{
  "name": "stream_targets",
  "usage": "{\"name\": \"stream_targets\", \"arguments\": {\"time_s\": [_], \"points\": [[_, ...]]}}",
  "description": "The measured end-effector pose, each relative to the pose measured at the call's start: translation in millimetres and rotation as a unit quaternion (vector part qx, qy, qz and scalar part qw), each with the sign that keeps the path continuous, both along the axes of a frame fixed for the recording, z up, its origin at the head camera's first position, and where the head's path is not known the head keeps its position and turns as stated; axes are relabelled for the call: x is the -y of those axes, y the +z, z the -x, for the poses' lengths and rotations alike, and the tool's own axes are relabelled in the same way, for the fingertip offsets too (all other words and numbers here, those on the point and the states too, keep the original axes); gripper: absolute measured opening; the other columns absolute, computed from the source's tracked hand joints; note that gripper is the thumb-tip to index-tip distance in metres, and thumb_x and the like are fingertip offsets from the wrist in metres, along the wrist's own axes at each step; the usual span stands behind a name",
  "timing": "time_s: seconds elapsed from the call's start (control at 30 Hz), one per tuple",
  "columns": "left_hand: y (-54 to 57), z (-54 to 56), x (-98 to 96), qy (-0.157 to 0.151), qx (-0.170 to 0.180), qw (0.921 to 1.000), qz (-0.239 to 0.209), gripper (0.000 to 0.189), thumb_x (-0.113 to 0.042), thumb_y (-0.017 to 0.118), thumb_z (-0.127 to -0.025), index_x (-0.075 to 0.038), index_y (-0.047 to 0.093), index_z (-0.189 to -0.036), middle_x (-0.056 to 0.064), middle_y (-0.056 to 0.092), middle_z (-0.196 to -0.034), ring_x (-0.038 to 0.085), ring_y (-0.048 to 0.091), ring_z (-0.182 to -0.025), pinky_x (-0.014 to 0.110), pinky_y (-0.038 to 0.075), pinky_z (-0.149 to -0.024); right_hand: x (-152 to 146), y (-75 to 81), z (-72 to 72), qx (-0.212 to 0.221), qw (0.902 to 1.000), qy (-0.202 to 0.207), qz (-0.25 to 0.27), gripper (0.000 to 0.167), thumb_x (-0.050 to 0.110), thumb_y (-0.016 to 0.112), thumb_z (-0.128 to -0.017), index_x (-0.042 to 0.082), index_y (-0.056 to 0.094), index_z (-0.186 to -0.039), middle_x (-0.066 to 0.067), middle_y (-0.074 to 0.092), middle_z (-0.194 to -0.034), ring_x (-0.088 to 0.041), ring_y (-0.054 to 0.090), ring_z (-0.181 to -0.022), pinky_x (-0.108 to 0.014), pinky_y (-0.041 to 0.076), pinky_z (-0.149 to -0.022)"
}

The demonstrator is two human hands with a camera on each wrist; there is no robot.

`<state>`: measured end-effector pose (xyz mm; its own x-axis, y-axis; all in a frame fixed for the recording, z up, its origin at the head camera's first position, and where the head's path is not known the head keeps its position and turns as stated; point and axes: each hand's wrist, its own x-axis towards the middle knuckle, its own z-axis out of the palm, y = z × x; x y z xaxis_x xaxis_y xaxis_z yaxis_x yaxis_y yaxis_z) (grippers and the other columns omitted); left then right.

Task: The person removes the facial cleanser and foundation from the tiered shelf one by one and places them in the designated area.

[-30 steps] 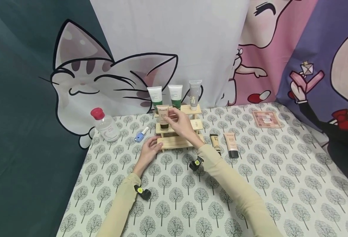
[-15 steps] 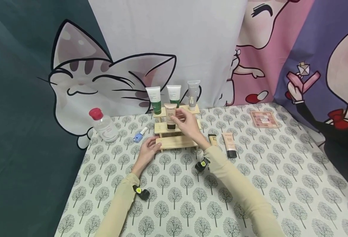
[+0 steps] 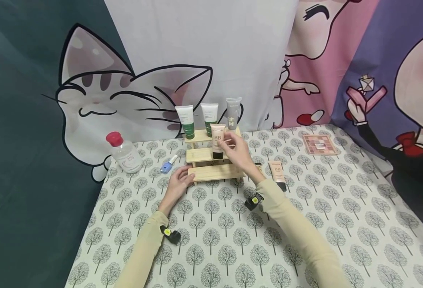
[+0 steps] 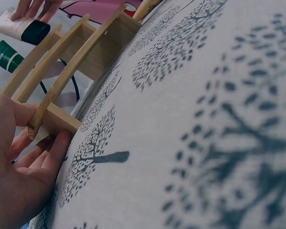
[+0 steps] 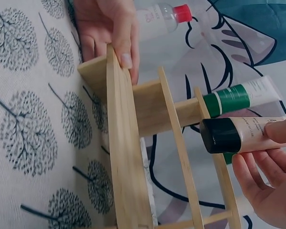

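Clearly, the right hand has its grip clamped on a beige BB tube, upright, black cap down, over the middle tier of the wooden stand. The left hand pinches the lowest tier's left end. Two white-and-green tubes and a grey tube stand on the top tier. Left of the stand, on the tree-print bench, are a blue bottle and a red-capped bottle; right of it lie a second BB tube and a palette.

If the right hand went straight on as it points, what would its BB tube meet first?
Likely the middle tube on the top shelf; depth is unclear, so that shelf's edge might come first.
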<state>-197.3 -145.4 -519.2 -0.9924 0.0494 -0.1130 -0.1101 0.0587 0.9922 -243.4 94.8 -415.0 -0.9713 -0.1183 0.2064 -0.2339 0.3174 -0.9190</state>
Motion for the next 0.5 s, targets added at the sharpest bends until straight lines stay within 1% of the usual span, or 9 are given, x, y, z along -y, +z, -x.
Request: {"name": "stream_targets", "arguments": {"time_s": [0.2,0.33,0.5], "points": [[-0.7,0.1,0.8,-0.004,0.0,1.0,0.003,0.049,-0.006,0.064,-0.097,-0.002,0.05,-0.144,0.025,0.055,-0.143,0.038,0.059,-0.129,0.018,0.059,-0.093,-12.6,-3.9,-1.6,0.005,0.9999,-0.012,-0.007,0.033,0.02,0.064,-0.1,0.001,0.06,-0.126,-0.019,0.067,-0.118,-0.032,0.066,-0.105,-0.041,0.06,-0.096],[0.9,-0.4,0.5,-0.002,0.005,1.0,0.001,0.048,-0.006,0.064,-0.097,-0.003,0.05,-0.143,0.024,0.056,-0.142,0.037,0.061,-0.126,0.02,0.06,-0.092,-21.2,-5.2,-3.6,0.006,0.9998,-0.017,-0.007,0.034,0.019,0.062,-0.101,-0.002,0.059,-0.127,-0.02,0.066,-0.119,-0.031,0.066,-0.105,-0.039,0.06,-0.095],[2.4,-0.8,-0.2,-0.001,0.006,1.0,-0.003,0.048,-0.005,0.063,-0.097,-0.003,0.05,-0.143,0.024,0.055,-0.143,0.037,0.06,-0.127,0.021,0.059,-0.095,-34.4,-3.9,-7.1,0.004,0.9996,-0.026,-0.01,0.035,0.019,0.06,-0.101,-0.003,0.059,-0.128,-0.021,0.066,-0.119,-0.031,0.065,-0.104,-0.035,0.059,-0.093]]}}
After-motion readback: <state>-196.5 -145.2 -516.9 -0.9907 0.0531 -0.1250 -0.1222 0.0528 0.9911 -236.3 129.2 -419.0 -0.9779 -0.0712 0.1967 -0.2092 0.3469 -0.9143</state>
